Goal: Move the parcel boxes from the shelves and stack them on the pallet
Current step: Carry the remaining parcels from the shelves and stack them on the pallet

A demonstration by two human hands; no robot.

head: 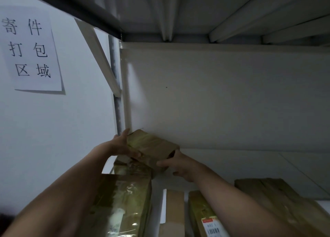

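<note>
small taped parcel box point(151, 147) at far left corner of shelf point(259, 167), tilted, just above lower box point(132, 167) - contact unclear. left hand point(123, 145) clasps its left end; right hand point(175, 165) clasps right end, thumb on near face. near edge - large taped box point(123, 204) left, labelled box point(201, 217) centre, flat box point(278, 199) right. paper sign point(30, 49) on left wall.

At the back left corner of the shelf point(232, 165), a small box point(151, 147) is held between the left hand point(123, 145) and the right hand point(176, 165), just above a lower box point(132, 167). Nearer the front, from left to right, lie a large box point(123, 201), a narrow box point(174, 213), a labelled box point(201, 213) and an end box point(278, 201). A paper sign point(30, 49) hangs on the wall left of the shelf.
</note>
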